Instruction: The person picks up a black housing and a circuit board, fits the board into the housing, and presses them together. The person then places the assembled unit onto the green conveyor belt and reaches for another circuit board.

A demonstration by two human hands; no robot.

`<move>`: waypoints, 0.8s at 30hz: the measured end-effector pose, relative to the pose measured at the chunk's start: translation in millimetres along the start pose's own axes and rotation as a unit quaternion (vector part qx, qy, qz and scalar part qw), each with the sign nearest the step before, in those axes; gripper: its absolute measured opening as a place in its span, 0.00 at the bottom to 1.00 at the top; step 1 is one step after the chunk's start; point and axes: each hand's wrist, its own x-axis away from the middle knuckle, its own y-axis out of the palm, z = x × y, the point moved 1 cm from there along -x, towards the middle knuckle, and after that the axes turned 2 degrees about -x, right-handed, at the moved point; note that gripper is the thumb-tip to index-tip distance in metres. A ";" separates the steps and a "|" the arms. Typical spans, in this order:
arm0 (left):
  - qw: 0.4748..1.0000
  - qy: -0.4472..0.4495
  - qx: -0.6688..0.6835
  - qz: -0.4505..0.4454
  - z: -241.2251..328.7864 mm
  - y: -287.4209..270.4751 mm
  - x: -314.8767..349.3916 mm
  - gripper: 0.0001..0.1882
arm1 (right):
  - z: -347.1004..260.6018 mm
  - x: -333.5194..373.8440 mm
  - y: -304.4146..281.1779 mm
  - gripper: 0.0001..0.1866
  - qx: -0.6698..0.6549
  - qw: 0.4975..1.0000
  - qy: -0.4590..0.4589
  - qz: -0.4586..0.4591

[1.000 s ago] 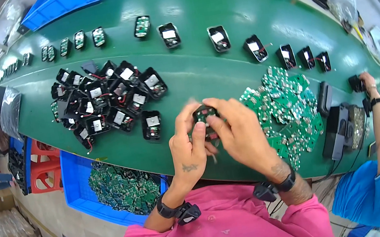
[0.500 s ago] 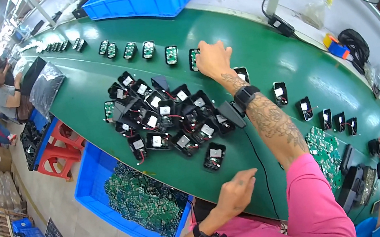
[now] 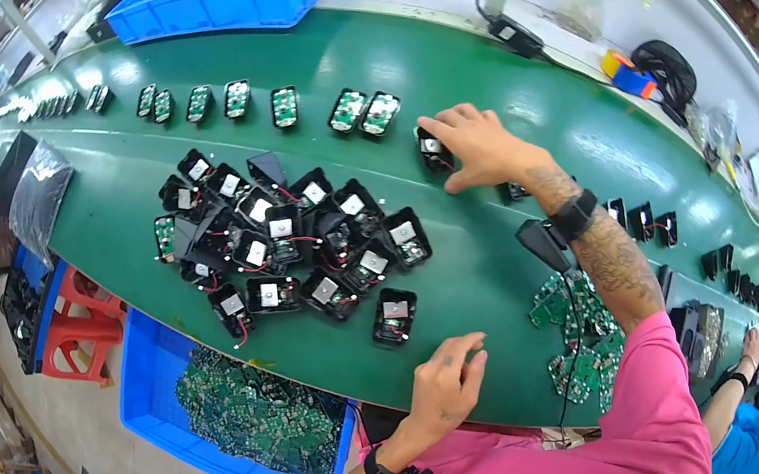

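Observation:
My right hand (image 3: pixel 481 150) reaches over a black plastic housing (image 3: pixel 432 148) with a white piece inside. Its fingers and thumb spread around the housing, the thumb seeming a little apart from it. To its left, two housings with green circuit boards (image 3: pixel 380 113) lie side by side. My left hand (image 3: pixel 446 383) hovers over the table's near edge, thumb and fingers apart and holding nothing. A single open housing (image 3: pixel 394 316) lies just beyond it. Farther left spreads a pile of black housings (image 3: pixel 281 226) with white pieces and red wires.
Green boards (image 3: pixel 569 305) are heaped under my right forearm, where a black cable hangs. A blue bin of boards (image 3: pixel 140 406) stands below the table edge. Another blue bin (image 3: pixel 207 8) sits at the back. A co-worker's hand (image 3: pixel 752 346) is at the right; red stools (image 3: pixel 77 336) stand left.
My right hand has left a board-filled housing and moved right to another housing, its fingers spreading. That board-filled housing now shows beside a second one. The view has shifted to the right.

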 end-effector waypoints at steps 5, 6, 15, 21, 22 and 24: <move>0.998 0.033 0.002 -0.052 -0.4 4.6 -5.3 0.11 | 13.6 19.6 13.0 0.39 -0.019 0.994 0.026 0.109; 0.998 -0.011 0.035 -0.051 -4.4 3.5 -5.2 0.13 | 7.0 24.5 7.4 0.35 -0.002 0.994 0.015 0.106; 0.958 -0.001 0.253 -0.136 8.6 4.7 -12.6 0.44 | -87.2 206.1 -0.2 0.34 -0.220 0.969 -0.114 0.000; 0.939 -0.126 0.282 -0.149 20.0 6.8 -8.9 0.27 | -71.0 288.8 4.0 0.27 -0.181 0.979 0.060 0.076; 0.942 -0.136 0.269 -0.149 20.2 7.8 -9.2 0.24 | -69.7 301.7 7.2 0.25 -0.176 0.981 0.075 0.041; 0.943 -0.146 0.259 -0.153 19.3 11.8 -8.0 0.22 | -68.6 322.6 19.5 0.25 -0.160 0.983 0.087 0.014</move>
